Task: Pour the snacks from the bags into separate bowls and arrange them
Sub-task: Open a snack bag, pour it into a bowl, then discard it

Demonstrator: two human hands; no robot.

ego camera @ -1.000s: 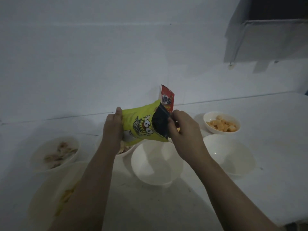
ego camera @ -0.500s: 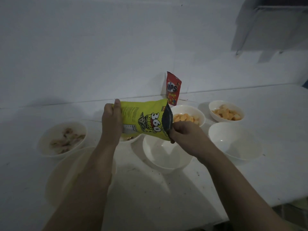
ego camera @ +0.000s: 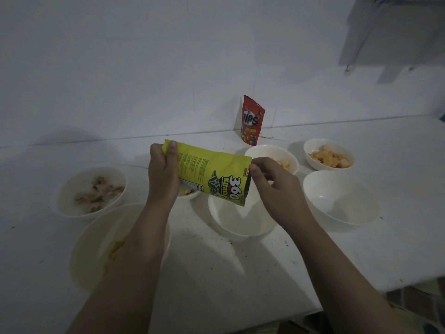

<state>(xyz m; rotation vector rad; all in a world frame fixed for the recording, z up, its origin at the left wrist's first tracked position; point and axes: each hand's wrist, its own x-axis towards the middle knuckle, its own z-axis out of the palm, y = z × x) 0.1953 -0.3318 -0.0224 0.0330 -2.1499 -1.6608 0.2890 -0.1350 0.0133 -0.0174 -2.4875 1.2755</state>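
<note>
Glossy yellow foil bag (ego camera: 212, 174); smooth white glazed bowl (ego camera: 240, 221); matt speckled counter (ego camera: 216, 273).

head-worn view, angled down, close over counter (ego camera: 240, 273)

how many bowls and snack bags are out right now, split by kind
bowls with snacks: 5 (far left, near left, behind the left hand, middle back, far right)
empty bowls: 2 (under the bag, right)
snack bags: 2 (yellow bag held in both hands, red bag standing at the wall)
total: 9
</note>
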